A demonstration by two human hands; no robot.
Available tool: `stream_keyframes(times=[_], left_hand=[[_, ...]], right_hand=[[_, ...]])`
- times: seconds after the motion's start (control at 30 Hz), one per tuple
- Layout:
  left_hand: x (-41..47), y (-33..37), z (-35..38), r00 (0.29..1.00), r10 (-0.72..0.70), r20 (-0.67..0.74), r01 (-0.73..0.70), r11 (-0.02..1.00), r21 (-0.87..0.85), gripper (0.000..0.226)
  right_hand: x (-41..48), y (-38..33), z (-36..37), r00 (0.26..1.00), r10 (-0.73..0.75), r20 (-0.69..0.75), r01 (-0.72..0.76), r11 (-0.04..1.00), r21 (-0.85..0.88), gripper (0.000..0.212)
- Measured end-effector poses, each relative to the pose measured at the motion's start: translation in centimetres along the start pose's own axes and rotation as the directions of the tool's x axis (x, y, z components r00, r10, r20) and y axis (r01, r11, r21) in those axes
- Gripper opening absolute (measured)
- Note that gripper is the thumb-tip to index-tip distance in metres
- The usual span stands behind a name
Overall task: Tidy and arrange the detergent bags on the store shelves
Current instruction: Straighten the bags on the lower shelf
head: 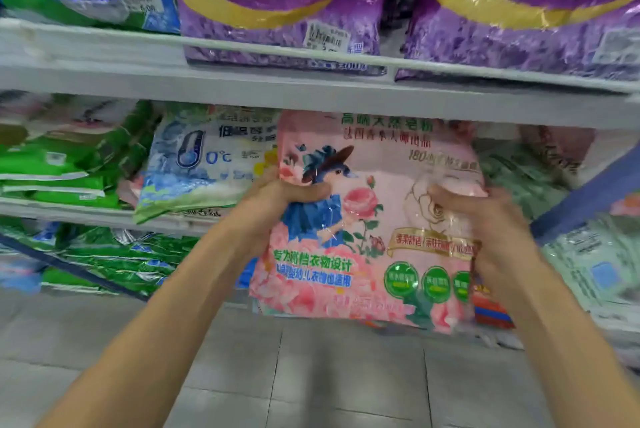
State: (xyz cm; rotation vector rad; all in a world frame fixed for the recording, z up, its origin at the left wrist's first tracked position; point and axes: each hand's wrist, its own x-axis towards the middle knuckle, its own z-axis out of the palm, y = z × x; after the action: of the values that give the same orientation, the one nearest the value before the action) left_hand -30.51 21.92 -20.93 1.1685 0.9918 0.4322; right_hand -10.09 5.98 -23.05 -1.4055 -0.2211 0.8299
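A pink detergent bag [367, 220] printed with roses and a figure in a blue dress hangs upright in front of the middle shelf, its top edge just under the upper shelf board. My left hand [277, 195] grips its left edge, thumb across the front. My right hand [485, 216] grips its right edge, fingers curled onto the front. The bag's lower half hangs below the shelf level, over the floor.
A blue-and-white bag [204, 164] leans on the middle shelf just left of the pink one. Green bags [62, 171] are stacked further left and below. Purple bags [277, 5] stand on the upper shelf [242, 92]. Pale green bags [588, 254] lie at the right. Grey floor tiles [311, 375] are underneath.
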Motion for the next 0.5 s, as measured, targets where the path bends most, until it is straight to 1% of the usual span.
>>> stream_keyframes(times=[0.03,0.07,0.1,0.13,0.17,0.2,0.23,0.3,0.33,0.37,0.43,0.47,0.5], left_hand=[[1.2,0.3,0.0,0.999,0.036,-0.013,-0.036,0.999,0.015,0.079],[2.4,0.7,0.0,0.998,0.060,-0.030,-0.059,0.998,0.036,0.070],[3.9,1.0,0.0,0.994,0.094,-0.047,-0.092,0.994,0.054,0.057],[5.3,1.4,0.0,0.990,0.125,-0.067,-0.120,0.990,0.074,0.039],[6.8,1.7,0.2,0.985,0.152,-0.084,-0.145,0.985,0.091,0.021],[8.0,1.9,0.3,0.974,0.193,-0.117,-0.183,0.978,0.096,0.013],[9.4,1.8,0.3,0.954,0.260,-0.151,-0.239,0.961,0.142,0.014],[11.4,0.7,0.5,0.905,0.384,-0.185,-0.310,0.891,0.331,0.021],[11.8,0.4,0.5,0.882,0.422,-0.209,-0.297,0.843,0.448,0.024],[12.2,-0.1,0.4,0.872,0.432,-0.233,-0.269,0.817,0.510,0.030],[12.8,-0.1,-0.1,0.862,0.456,-0.219,-0.302,0.812,0.500,0.026],[12.7,-0.2,-0.5,0.866,0.458,-0.201,-0.317,0.814,0.487,0.028],[12.4,-0.2,-0.7,0.875,0.453,-0.171,-0.331,0.817,0.473,0.038]], right_hand=[[1.5,-0.1,0.5,1.000,-0.018,-0.006,0.018,1.000,-0.004,0.073],[3.2,-0.2,1.1,0.999,-0.045,-0.013,0.045,0.998,-0.032,0.080],[4.9,-0.5,1.7,0.996,-0.093,-0.001,0.093,0.994,-0.064,0.082],[6.9,-0.7,2.2,0.987,-0.159,0.003,0.158,0.982,-0.108,0.075],[8.4,-1.1,2.9,0.976,-0.217,-0.009,0.214,0.967,-0.141,0.063],[9.9,-1.0,3.5,0.962,-0.273,-0.012,0.266,0.946,-0.186,0.055],[11.5,-0.4,4.0,0.952,-0.306,-0.012,0.294,0.926,-0.238,0.054],[13.2,1.0,5.0,0.952,-0.305,0.024,0.292,0.881,-0.372,0.059],[13.9,2.0,5.1,0.952,-0.307,0.013,0.284,0.861,-0.422,0.060],[13.9,2.6,5.2,0.954,-0.298,-0.004,0.267,0.861,-0.432,0.067],[14.0,2.7,5.0,0.959,-0.283,-0.012,0.256,0.884,-0.390,0.065],[14.1,2.7,4.6,0.964,-0.266,-0.011,0.238,0.879,-0.414,0.067],[13.6,2.4,4.2,0.972,-0.235,-0.021,0.202,0.876,-0.438,0.075]])
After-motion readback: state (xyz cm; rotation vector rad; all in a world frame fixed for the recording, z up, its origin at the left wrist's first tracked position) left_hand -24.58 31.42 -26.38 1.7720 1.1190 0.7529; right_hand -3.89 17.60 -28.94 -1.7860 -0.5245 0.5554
